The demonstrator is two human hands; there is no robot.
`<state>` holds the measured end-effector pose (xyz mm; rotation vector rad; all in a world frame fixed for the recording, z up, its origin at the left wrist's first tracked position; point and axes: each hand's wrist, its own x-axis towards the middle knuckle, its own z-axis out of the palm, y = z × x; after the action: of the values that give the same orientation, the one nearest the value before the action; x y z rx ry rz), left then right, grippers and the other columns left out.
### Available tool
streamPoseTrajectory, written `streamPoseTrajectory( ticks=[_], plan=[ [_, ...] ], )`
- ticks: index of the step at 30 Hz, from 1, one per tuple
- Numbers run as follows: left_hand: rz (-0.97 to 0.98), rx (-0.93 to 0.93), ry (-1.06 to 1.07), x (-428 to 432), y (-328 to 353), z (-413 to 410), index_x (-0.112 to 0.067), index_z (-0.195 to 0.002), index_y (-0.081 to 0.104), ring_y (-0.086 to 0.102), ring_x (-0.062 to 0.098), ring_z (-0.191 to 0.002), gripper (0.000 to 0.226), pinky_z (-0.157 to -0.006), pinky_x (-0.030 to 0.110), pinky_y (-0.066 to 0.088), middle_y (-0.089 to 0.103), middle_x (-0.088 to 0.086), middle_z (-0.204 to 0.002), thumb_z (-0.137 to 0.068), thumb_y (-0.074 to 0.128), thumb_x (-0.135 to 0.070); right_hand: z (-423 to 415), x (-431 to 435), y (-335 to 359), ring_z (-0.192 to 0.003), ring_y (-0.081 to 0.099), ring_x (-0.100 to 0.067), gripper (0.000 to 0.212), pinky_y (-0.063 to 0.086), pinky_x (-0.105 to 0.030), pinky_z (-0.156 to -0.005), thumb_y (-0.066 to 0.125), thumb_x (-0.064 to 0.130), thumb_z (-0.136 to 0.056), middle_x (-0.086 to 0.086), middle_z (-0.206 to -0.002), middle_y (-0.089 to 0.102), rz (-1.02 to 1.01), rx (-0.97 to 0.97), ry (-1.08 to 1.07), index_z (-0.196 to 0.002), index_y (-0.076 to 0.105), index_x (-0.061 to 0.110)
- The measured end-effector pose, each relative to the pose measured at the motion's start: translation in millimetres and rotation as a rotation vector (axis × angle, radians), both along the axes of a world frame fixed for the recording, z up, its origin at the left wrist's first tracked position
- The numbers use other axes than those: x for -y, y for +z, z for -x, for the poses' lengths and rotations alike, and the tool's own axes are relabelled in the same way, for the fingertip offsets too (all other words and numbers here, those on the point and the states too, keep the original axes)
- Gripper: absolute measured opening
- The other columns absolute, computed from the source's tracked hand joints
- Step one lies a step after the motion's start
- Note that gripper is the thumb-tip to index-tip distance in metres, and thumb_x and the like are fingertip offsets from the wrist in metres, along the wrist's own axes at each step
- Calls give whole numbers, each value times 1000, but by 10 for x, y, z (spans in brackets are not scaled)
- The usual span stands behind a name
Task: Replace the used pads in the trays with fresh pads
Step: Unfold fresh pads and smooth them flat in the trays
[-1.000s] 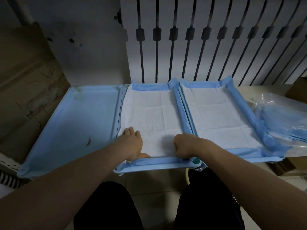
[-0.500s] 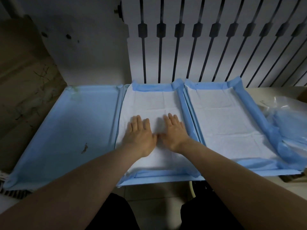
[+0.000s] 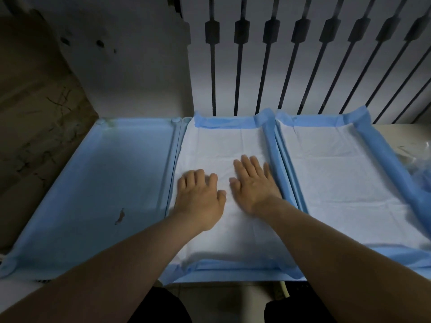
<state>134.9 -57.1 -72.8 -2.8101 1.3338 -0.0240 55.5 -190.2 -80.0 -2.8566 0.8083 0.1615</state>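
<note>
No readable text, label, brand, number or sign. Middle pad (image 3: 224, 145), right pad (image 3: 338, 173) at 3 o'clock, bare tray (image 3: 93, 183) at 9 o'clock: plain surfaces, no legible print.

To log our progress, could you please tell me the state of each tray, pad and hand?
Left tray: bare, dark smudge.
Middle pad: spread in its tray.
Right pad: spread in its tray.
Left hand: pressing middle pad.
Right hand: flat on middle pad.
</note>
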Motion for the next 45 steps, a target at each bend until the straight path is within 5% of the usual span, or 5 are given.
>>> streamPoseTrajectory(
  ticks=[5, 13, 24, 30, 45],
  plan=[
    [93, 45, 80, 429, 55, -256, -12, -129, 43, 37, 28, -122, 43, -104, 40, 31, 41, 11, -132, -98, 30, -40, 3, 7, -105, -145, -25, -19, 60, -13, -45, -119, 0, 47, -99, -1, -159, -24, 69, -7, -5, -152, -16, 22],
    [-4, -25, 45, 572, -244, -588, -17, -153, -10, -18, 34, -146, 76, -119, 48, -7, -18, 15, -159, -93, 2, -63, -228, 107, -61, -145, -25, -27, 66, -10, -56, -117, 7, 47, -97, -7, -160, -20, 54, -38, -31, -153, -12, 17],
    [-41, 7, 50, 589, -221, -559, -18, -152, -11, -20, 38, -144, 75, -118, 50, -8, -19, 18, -158, -93, 2, -62, -725, 665, -80, -147, -18, -32, 77, -6, -47, -120, 5, 63, -94, -16, -160, -18, 115, -15, -121, -154, -8, 17],
    [96, -90, 141, 753, -150, -677, -12, -150, 15, -9, 34, -148, 66, -120, 43, -5, -7, 22, -159, -98, 17, -53, -737, 684, -106, -147, -16, -35, 78, -6, -48, -120, 5, 63, -93, -19, -160, -14, 150, 6, -100, -154, -6, 15],
    [7, -32, 149, 1035, -194, -998, -5, -152, -5, -13, 35, -147, 92, -121, 44, -5, -13, 24, -157, -87, 1, -70, -881, 644, 218, -144, -4, -48, 65, 4, -50, -120, 10, 44, -102, -28, -156, 4, 224, -124, -37, -150, 13, 0]
  ],
)
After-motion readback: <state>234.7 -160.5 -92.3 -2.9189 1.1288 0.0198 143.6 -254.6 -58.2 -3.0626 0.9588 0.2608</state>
